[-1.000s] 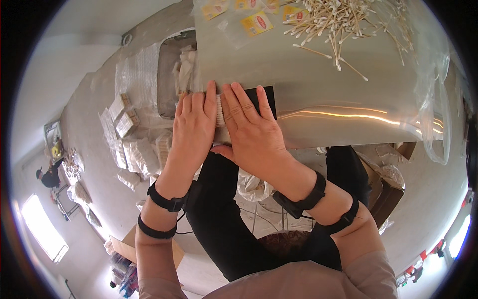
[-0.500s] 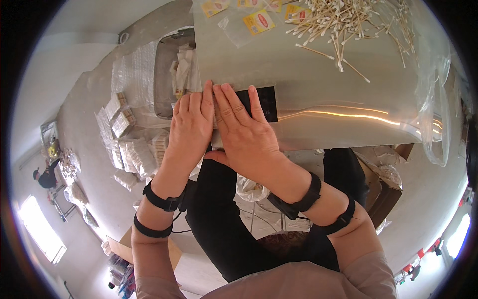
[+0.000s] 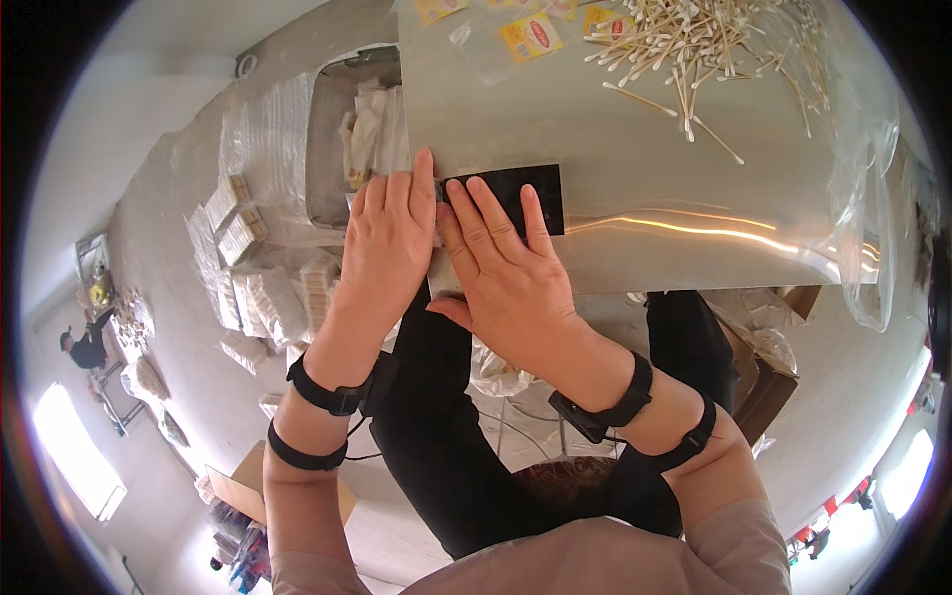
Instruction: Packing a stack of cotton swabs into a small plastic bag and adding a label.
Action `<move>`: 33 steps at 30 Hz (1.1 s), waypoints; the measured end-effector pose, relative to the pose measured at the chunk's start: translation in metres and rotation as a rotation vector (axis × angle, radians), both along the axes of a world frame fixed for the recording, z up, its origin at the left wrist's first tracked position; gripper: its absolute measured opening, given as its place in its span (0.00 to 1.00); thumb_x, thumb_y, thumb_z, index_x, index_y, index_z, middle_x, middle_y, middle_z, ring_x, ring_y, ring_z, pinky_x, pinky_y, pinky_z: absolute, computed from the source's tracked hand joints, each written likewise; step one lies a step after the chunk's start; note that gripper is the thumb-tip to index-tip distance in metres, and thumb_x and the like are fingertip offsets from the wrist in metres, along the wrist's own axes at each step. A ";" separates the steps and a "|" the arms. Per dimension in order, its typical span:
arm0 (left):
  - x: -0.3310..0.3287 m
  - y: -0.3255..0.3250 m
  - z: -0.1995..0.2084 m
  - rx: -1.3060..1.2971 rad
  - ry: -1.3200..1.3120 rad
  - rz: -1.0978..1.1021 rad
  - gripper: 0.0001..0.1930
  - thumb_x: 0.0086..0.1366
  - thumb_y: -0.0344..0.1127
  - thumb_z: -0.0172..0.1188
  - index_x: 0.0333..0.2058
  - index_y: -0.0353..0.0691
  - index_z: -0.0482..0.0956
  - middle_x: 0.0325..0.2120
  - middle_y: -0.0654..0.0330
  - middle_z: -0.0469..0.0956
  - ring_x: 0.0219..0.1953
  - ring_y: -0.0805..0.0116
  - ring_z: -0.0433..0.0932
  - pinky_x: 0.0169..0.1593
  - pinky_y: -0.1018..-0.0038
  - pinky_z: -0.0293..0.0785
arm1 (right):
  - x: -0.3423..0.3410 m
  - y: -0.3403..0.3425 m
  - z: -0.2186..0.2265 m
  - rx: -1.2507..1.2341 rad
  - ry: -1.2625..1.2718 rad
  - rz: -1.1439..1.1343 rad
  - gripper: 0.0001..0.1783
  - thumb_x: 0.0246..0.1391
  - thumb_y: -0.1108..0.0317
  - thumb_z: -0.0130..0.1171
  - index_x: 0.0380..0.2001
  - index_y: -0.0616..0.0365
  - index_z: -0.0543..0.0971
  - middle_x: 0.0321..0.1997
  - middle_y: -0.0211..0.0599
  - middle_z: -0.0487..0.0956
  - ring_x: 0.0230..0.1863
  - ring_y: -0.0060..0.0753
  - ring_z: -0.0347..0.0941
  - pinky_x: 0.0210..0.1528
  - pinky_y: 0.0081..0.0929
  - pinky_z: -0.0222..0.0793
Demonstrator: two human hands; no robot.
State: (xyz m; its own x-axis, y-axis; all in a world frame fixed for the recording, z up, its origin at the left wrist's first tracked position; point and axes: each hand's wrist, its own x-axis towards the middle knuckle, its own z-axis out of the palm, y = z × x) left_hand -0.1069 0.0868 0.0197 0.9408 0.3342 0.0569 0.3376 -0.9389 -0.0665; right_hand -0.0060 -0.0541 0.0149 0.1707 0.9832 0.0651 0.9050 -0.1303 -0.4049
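Observation:
Both my hands are at the left front edge of a shiny metal table (image 3: 694, 188). My left hand (image 3: 390, 233) lies palm down over the table's left edge, fingers stretched out side by side and the index finger reaching furthest. Its palm and anything under it are hidden. My right hand (image 3: 511, 273) rests flat beside it with fingers spread, the fingertips over a flat black rectangle (image 3: 548, 201) on the tabletop. Its thumb points toward my left hand. I see nothing gripped in either hand.
Cotton swabs (image 3: 684, 50) lie piled at the far right, near small bags with yellow cards (image 3: 533, 38). A clear plastic bag (image 3: 868, 248) hangs over the right edge. Left of the table are a grey bin (image 3: 322, 149) with white packets and several wrapped bundles (image 3: 263, 302). A cardboard box (image 3: 769, 397) stands below right.
My right hand has shifted slightly right and its fingers have spread, so more of the black rectangle shows. A small gap has opened between the hands. The whole view has shifted a little.

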 end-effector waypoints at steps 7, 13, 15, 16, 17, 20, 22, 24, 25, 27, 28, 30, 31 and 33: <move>0.000 0.001 0.000 0.010 0.004 -0.012 0.33 0.60 0.29 0.58 0.63 0.27 0.61 0.41 0.53 0.71 0.43 0.56 0.73 0.50 0.62 0.72 | 0.001 0.000 0.003 0.034 0.038 0.007 0.47 0.48 0.38 0.60 0.63 0.61 0.70 0.73 0.43 0.61 0.77 0.46 0.48 0.75 0.60 0.36; -0.001 0.000 0.001 -0.003 0.037 0.011 0.34 0.59 0.28 0.57 0.64 0.26 0.60 0.41 0.53 0.71 0.43 0.56 0.73 0.51 0.62 0.72 | 0.000 0.003 0.004 0.020 0.054 0.010 0.48 0.48 0.37 0.60 0.64 0.62 0.70 0.72 0.46 0.61 0.77 0.47 0.46 0.74 0.62 0.36; -0.001 0.000 0.001 -0.033 0.017 0.020 0.34 0.59 0.27 0.57 0.64 0.26 0.60 0.41 0.53 0.71 0.42 0.56 0.72 0.51 0.62 0.72 | -0.001 0.004 0.004 -0.022 0.007 0.019 0.49 0.51 0.36 0.57 0.65 0.62 0.67 0.74 0.47 0.59 0.78 0.48 0.43 0.74 0.64 0.33; 0.000 0.000 0.001 -0.031 0.013 0.019 0.34 0.59 0.27 0.57 0.64 0.26 0.60 0.41 0.53 0.71 0.42 0.56 0.72 0.51 0.62 0.72 | -0.002 0.005 0.003 -0.067 -0.037 0.030 0.50 0.53 0.34 0.53 0.67 0.63 0.65 0.75 0.47 0.57 0.78 0.50 0.40 0.74 0.65 0.29; 0.000 0.000 0.001 -0.016 0.012 0.009 0.34 0.59 0.27 0.57 0.65 0.26 0.59 0.41 0.53 0.71 0.42 0.56 0.72 0.51 0.62 0.72 | -0.003 0.008 0.003 -0.066 -0.040 0.029 0.50 0.53 0.34 0.53 0.67 0.63 0.65 0.75 0.47 0.57 0.78 0.50 0.40 0.74 0.65 0.29; 0.000 0.001 0.000 -0.012 -0.002 0.000 0.34 0.59 0.27 0.56 0.65 0.27 0.59 0.41 0.53 0.71 0.43 0.55 0.73 0.52 0.62 0.71 | -0.004 0.013 0.002 -0.005 -0.015 -0.024 0.49 0.49 0.34 0.56 0.65 0.62 0.69 0.73 0.48 0.61 0.77 0.49 0.45 0.74 0.64 0.35; -0.002 0.001 0.000 -0.023 -0.014 0.002 0.34 0.59 0.27 0.56 0.65 0.27 0.59 0.41 0.53 0.71 0.43 0.55 0.73 0.52 0.62 0.71 | -0.005 0.014 0.002 0.012 0.005 -0.018 0.50 0.49 0.34 0.57 0.65 0.62 0.69 0.73 0.48 0.60 0.78 0.49 0.44 0.74 0.64 0.34; -0.005 0.002 -0.002 -0.074 -0.034 0.010 0.34 0.60 0.28 0.56 0.65 0.28 0.60 0.43 0.52 0.71 0.45 0.55 0.73 0.53 0.62 0.71 | -0.007 0.015 0.000 0.021 0.007 -0.014 0.50 0.48 0.34 0.58 0.65 0.61 0.69 0.74 0.48 0.59 0.78 0.49 0.44 0.74 0.64 0.34; -0.006 0.003 -0.003 -0.074 -0.039 0.011 0.34 0.60 0.28 0.56 0.65 0.28 0.60 0.43 0.52 0.71 0.45 0.55 0.73 0.53 0.62 0.71 | -0.008 0.016 0.000 0.030 0.013 -0.011 0.50 0.48 0.34 0.58 0.65 0.61 0.69 0.74 0.48 0.59 0.78 0.49 0.44 0.74 0.64 0.34; -0.011 0.003 -0.005 -0.133 -0.033 0.071 0.30 0.63 0.28 0.53 0.65 0.33 0.63 0.47 0.51 0.72 0.49 0.51 0.73 0.55 0.59 0.70 | -0.010 0.018 -0.001 0.022 0.019 -0.003 0.50 0.48 0.34 0.59 0.65 0.61 0.69 0.74 0.47 0.58 0.78 0.49 0.44 0.74 0.64 0.34; -0.014 0.004 -0.006 -0.136 -0.035 0.072 0.30 0.63 0.28 0.53 0.65 0.33 0.63 0.47 0.51 0.72 0.49 0.51 0.73 0.55 0.59 0.70 | -0.012 0.020 -0.001 0.018 0.029 0.003 0.50 0.47 0.34 0.59 0.65 0.61 0.69 0.75 0.47 0.58 0.78 0.49 0.43 0.74 0.63 0.34; -0.022 0.010 -0.006 -0.123 -0.005 0.112 0.29 0.63 0.29 0.53 0.65 0.34 0.63 0.47 0.50 0.73 0.49 0.50 0.73 0.55 0.58 0.70 | -0.016 0.025 0.001 0.019 0.041 0.017 0.49 0.48 0.35 0.60 0.65 0.60 0.69 0.75 0.47 0.57 0.78 0.49 0.43 0.74 0.63 0.34; -0.028 0.011 -0.006 -0.120 -0.004 0.114 0.29 0.63 0.29 0.53 0.65 0.34 0.63 0.47 0.50 0.73 0.49 0.50 0.73 0.55 0.58 0.70 | -0.019 0.027 0.002 0.019 0.054 0.030 0.49 0.48 0.36 0.60 0.65 0.60 0.69 0.75 0.47 0.57 0.78 0.49 0.43 0.74 0.62 0.35; -0.038 0.014 -0.005 -0.079 0.025 0.154 0.30 0.62 0.29 0.54 0.64 0.32 0.62 0.44 0.52 0.72 0.49 0.52 0.73 0.54 0.59 0.70 | -0.027 0.032 0.001 0.039 0.081 0.041 0.48 0.48 0.36 0.60 0.65 0.60 0.69 0.75 0.47 0.56 0.78 0.49 0.43 0.74 0.62 0.35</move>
State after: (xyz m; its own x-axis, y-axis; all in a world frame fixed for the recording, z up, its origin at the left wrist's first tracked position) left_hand -0.1450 0.1010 0.0145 0.8787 0.4773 0.0020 0.4773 -0.8787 -0.0043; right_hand -0.0332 -0.0217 0.0163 0.1363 0.9865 0.0912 0.8734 -0.0763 -0.4811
